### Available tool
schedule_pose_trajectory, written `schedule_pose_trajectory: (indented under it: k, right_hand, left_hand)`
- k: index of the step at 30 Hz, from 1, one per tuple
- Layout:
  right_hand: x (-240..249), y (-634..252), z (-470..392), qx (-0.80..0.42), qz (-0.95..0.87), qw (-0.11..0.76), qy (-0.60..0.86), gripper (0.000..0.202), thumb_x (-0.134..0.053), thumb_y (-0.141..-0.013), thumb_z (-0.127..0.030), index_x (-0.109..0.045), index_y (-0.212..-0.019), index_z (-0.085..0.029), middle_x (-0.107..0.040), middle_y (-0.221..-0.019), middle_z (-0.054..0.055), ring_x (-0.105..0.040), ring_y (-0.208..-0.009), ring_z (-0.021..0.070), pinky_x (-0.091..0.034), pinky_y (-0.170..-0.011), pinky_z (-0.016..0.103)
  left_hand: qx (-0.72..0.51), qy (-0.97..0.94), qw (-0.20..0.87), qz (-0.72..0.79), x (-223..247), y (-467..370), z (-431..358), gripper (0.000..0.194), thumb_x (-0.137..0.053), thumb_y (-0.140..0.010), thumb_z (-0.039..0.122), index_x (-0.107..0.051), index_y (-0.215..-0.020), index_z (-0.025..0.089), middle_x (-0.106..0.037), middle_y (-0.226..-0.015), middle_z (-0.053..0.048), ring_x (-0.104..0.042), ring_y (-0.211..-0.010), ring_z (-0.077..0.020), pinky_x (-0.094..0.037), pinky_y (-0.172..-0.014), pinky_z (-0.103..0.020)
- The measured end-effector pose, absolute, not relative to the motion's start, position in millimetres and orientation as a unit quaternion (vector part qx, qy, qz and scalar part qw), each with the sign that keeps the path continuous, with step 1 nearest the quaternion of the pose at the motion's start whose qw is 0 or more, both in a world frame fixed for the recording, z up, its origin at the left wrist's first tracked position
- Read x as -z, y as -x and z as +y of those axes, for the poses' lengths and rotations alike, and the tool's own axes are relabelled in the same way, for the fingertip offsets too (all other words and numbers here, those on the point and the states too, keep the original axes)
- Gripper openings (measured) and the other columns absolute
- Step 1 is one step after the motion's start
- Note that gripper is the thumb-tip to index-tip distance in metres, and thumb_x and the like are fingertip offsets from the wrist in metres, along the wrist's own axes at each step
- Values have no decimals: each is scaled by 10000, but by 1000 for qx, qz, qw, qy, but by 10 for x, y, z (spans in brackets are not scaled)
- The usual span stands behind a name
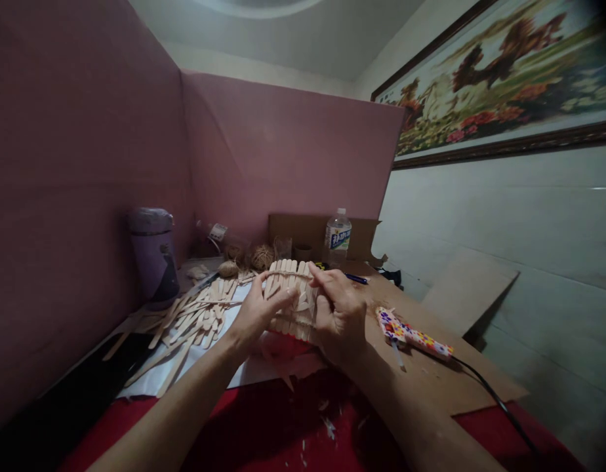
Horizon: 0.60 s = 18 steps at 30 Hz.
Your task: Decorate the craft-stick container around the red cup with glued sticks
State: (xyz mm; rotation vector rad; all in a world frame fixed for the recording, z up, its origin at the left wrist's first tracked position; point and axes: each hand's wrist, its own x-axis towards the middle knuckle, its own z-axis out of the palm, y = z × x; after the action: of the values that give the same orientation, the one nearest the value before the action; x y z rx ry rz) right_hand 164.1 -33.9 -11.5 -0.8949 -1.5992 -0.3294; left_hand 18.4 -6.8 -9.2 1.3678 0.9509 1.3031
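Between my hands is a container-like piece made of wooden craft sticks (289,286), set side by side with twine bands near the top and bottom. My left hand (263,303) grips its left side, the thumb lying across the front. On the right side, my right hand (340,313) is closed on the piece, with fingers at its upper edge. A clear, shiny strip shows near the right thumb, but I cannot make out what it is. Loose craft sticks (204,318) lie in a pile on white paper to the left.
A flower-patterned hot glue gun (414,335) lies on the cardboard sheet (460,387) at right, its black cord running to the front. Behind stand a plastic bottle (338,237) and a ball of twine (262,257). A purple tumbler (154,259) stands at left. Scraps litter the red cloth (263,426).
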Motion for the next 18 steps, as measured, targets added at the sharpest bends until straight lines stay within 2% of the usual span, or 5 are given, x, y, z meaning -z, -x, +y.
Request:
schedule_pose_trajectory:
  k: [3, 6, 11, 18]
  right_hand:
    - [59, -1657, -329, 138, -644, 634, 405, 383, -419, -821, -130, -653, -1124, -155, -580, -1012, 103, -561, -955, 230, -466, -850, 392]
    - [12, -1678, -275, 75, -638, 639, 424, 316, -495, -848, -270, -644, -1106, -165, -582, -1092, 117, -543, -1041, 257, -428, -936, 443]
    - [23, -1689, -183, -89, -661, 608, 430, 333, -580, -808, -371, -607, -1097, -208, -642, -1100, 93, -576, -1037, 264, -456, -916, 441]
    - [37, -1663, -182, -102, -651, 610, 440, 316, -622, -755, -360, -599, -1033, -210, -657, -1040, 77, -590, -985, 253, -476, -866, 414]
  left_hand:
    - [-534, -565, 487, 398, 80, -186, -84, 751, -748, -656, 464, -443, -1279, 174, -650, -1144, -127, -623, -1052, -274, -478, -911, -396]
    - [-537, -562, 483, 404, 68, -198, -92, 763, -760, -644, 455, -445, -1281, 176, -649, -1139, -128, -624, -1050, -274, -484, -899, -385]
    - [-529, -565, 488, 403, 43, -209, -127, 734, -738, -679, 442, -422, -1288, 182, -616, -1204, -132, -614, -1076, -265, -494, -884, -360]
    - [-521, -582, 490, 387, 65, -194, -130, 760, -700, -717, 464, -365, -1339, 181, -590, -1257, -132, -569, -1149, -279, -463, -929, -373]
